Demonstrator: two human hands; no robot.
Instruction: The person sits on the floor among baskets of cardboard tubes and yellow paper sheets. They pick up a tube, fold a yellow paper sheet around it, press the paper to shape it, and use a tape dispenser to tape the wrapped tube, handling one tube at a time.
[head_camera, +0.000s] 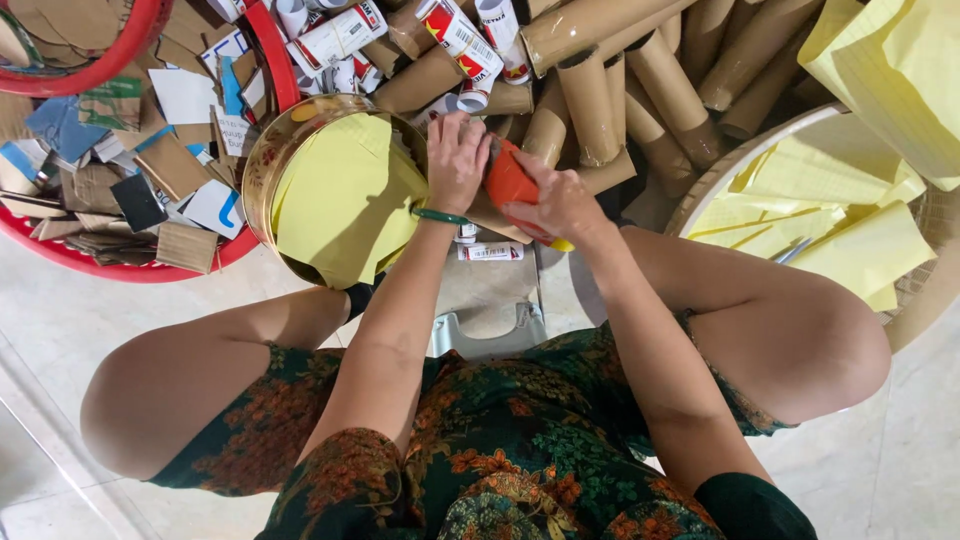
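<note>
While the left hand (457, 160) grips a brown cardboard tube (497, 213) at centre and the right hand (556, 200) clasps an orange cutter (508, 181) against it, many tubes (640, 90) far behind look unprocessed, yellow sheets (345, 195) already fill the tin (262, 160) at left.

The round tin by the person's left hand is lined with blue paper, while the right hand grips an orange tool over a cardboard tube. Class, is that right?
Not quite. In the head view the paper inside the round tin is yellow, not blue. The rest stands: the left hand is beside the tin, and the right hand grips the orange tool over a cardboard tube.
</note>
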